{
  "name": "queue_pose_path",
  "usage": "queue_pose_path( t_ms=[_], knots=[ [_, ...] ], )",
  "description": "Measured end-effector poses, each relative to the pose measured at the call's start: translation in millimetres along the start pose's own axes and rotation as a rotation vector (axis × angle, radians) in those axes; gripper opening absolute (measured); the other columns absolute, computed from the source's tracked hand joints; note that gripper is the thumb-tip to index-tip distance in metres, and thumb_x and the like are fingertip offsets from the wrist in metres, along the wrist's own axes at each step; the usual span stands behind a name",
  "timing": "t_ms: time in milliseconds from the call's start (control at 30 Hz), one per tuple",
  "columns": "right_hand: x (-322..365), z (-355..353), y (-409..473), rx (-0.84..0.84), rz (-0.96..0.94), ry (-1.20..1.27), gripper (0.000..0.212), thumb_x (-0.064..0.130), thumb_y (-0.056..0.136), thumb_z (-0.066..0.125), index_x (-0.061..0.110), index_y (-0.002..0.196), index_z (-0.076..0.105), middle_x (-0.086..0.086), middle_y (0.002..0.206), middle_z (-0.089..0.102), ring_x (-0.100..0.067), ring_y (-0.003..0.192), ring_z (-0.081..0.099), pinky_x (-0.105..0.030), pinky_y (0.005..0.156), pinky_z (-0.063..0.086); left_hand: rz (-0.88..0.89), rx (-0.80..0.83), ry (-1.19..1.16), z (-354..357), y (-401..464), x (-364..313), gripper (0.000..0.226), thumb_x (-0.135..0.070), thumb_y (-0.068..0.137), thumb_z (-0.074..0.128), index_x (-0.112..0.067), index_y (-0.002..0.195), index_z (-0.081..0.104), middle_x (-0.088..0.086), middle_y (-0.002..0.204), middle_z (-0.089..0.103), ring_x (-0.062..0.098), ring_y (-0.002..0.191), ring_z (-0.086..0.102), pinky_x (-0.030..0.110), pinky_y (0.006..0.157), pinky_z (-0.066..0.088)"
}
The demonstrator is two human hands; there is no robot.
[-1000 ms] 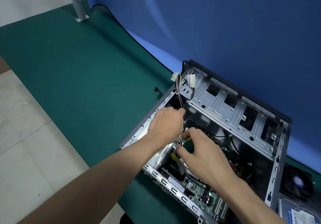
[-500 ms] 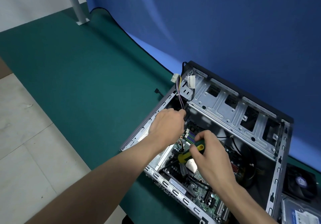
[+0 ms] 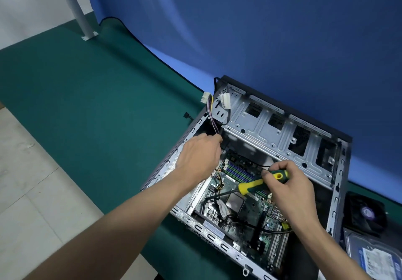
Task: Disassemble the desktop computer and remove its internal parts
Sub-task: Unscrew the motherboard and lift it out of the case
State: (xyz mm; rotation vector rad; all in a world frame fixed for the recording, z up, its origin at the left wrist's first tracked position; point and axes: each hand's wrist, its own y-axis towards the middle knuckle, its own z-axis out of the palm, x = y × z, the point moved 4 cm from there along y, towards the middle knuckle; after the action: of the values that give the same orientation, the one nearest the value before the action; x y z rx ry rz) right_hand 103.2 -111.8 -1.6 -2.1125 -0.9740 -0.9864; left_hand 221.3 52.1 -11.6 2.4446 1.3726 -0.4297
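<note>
- Blue-labelled silver hard drive (image 3: 376, 255) lies at 5 o'clock on the surface, just right of the case; a black square cooling fan (image 3: 367, 212) sits just beyond it.
- Open grey metal desktop computer case (image 3: 335, 195) lies on its side on the green-matted surface (image 3: 87, 110), filling the 4 o'clock part of the view; green motherboard (image 3: 250, 212) exposed inside, with a bare square silver processor (image 3: 235, 201) near its middle.
- Right hand (image 3: 289, 184), entering from 5 o'clock, grips the yellow-and-green handle of a screwdriver (image 3: 261, 182) over the motherboard; handle tilted, its lower end pointing toward 8 o'clock. Tip not discernible.
- Left hand (image 3: 200, 155), entering from 7 o'clock, fingers curled inside the case's left wall at the base of a bundle of coloured wires (image 3: 212, 116); pinch appears to close on the bundle, fingertips hidden.
- Wire bundle rises toward 12 o'clock and ends in white plastic connectors (image 3: 225, 101) draped over the case's far left corner.
- Perforated silver drive cage (image 3: 280, 132) spans the far side of the case.
- Blue fabric backdrop (image 3: 261, 29) behind, from 12 to 3 o'clock.
</note>
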Motion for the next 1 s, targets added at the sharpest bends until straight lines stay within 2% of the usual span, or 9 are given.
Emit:
queue_pose_path(
  t_ms=[133, 267, 367, 467, 567, 633, 767, 867, 1000],
  knots=[
    [-18.0, -10.3, -3.9, -0.066, 0.079, 0.072, 0.015, 0.021, 0.082, 0.071, 0.020, 0.077, 0.056, -0.004, 0.072, 0.065, -0.013, 0.041, 0.057, -0.023, 0.040, 0.041, 0.376, -0.029, 0.129, -2.0, -7.5, -21.2, 0.013, -0.013, 0.085, 0.053, -0.009, 0.078, 0.063, 0.003, 0.070, 0.058, 0.018, 0.064, 0.049, 0.031, 0.061, 0.044],
    [-41.2, -10.5, -11.1, -0.062, 0.155, 0.120, 0.011, 0.013, 0.082, 0.067, 0.016, 0.077, 0.057, 0.002, 0.071, 0.065, -0.012, 0.040, 0.048, -0.021, 0.041, 0.037, 0.592, 0.332, 0.214, 13.5, -24.6, -44.0, 0.015, -0.018, 0.092, 0.049, -0.012, 0.085, 0.060, -0.001, 0.075, 0.054, 0.012, 0.071, 0.045, 0.027, 0.074, 0.044],
    [-56.1, -6.1, -17.2, -0.031, 0.222, 0.184, 0.010, 0.008, 0.082, 0.065, 0.016, 0.080, 0.059, 0.003, 0.069, 0.063, -0.017, 0.046, 0.045, -0.026, 0.046, 0.037, 0.328, 0.519, 0.236, 23.9, -34.7, -50.7, 0.014, -0.010, 0.092, 0.046, -0.011, 0.087, 0.059, 0.000, 0.077, 0.059, 0.016, 0.074, 0.057, 0.029, 0.074, 0.051],
    [-68.0, 0.3, -25.6, -0.012, 0.276, 0.230, 0.013, 0.006, 0.083, 0.064, 0.017, 0.079, 0.058, 0.003, 0.070, 0.060, -0.016, 0.047, 0.044, -0.027, 0.049, 0.038, 0.125, 0.768, 0.418, 32.4, -38.8, -50.1, 0.012, 0.003, 0.086, 0.049, -0.007, 0.080, 0.052, 0.002, 0.074, 0.050, 0.020, 0.067, 0.051, 0.029, 0.062, 0.045],
    [-73.7, 5.2, -30.2, 0.002, 0.302, 0.242, 0.013, 0.007, 0.083, 0.064, 0.018, 0.079, 0.057, 0.004, 0.079, 0.059, -0.015, 0.053, 0.047, -0.026, 0.053, 0.039, 0.041, 1.040, 0.568, 47.5, -45.3, -45.6, 0.021, 0.004, 0.089, 0.046, 0.002, 0.108, 0.055, 0.009, 0.100, 0.058, 0.018, 0.068, 0.052, 0.026, 0.064, 0.046],
    [-73.4, 6.7, -32.5, 0.010, 0.292, 0.224, 0.013, 0.009, 0.083, 0.064, 0.020, 0.081, 0.057, 0.006, 0.083, 0.059, -0.014, 0.054, 0.049, -0.026, 0.054, 0.040, 0.063, 1.153, 0.686, 62.9, -53.1, -43.0, 0.032, -0.002, 0.094, 0.042, 0.003, 0.124, 0.048, 0.011, 0.119, 0.057, 0.019, 0.084, 0.057, 0.029, 0.070, 0.044],
    [-70.2, 6.8, -35.0, 0.012, 0.262, 0.199, 0.015, 0.012, 0.084, 0.063, 0.024, 0.081, 0.055, 0.010, 0.086, 0.057, -0.007, 0.062, 0.052, -0.020, 0.053, 0.037, 0.075, 1.221, 0.769, 82.1, -56.1, -41.2, 0.033, -0.011, 0.097, 0.038, -0.001, 0.127, 0.048, 0.010, 0.132, 0.052, 0.024, 0.113, 0.054, 0.033, 0.080, 0.043],
    [-70.3, 6.8, -34.6, 0.012, 0.257, 0.189, 0.017, 0.013, 0.085, 0.063, 0.026, 0.082, 0.053, 0.012, 0.088, 0.056, -0.005, 0.067, 0.052, -0.019, 0.054, 0.034, 0.031, 1.258, 0.751, 83.7, -53.1, -36.0, 0.034, -0.009, 0.096, 0.037, 0.001, 0.127, 0.047, 0.013, 0.133, 0.051, 0.028, 0.116, 0.053, 0.038, 0.094, 0.047],
    [-70.0, 8.8, -33.4, 0.016, 0.251, 0.169, 0.019, 0.012, 0.085, 0.063, 0.027, 0.080, 0.052, 0.013, 0.085, 0.054, 0.000, 0.072, 0.051, -0.015, 0.056, 0.033, 0.018, 1.195, 0.812, 88.9, -56.0, -29.1, 0.032, -0.007, 0.096, 0.040, -0.003, 0.125, 0.052, 0.009, 0.130, 0.055, 0.026, 0.115, 0.055, 0.036, 0.088, 0.045]
  ],
)
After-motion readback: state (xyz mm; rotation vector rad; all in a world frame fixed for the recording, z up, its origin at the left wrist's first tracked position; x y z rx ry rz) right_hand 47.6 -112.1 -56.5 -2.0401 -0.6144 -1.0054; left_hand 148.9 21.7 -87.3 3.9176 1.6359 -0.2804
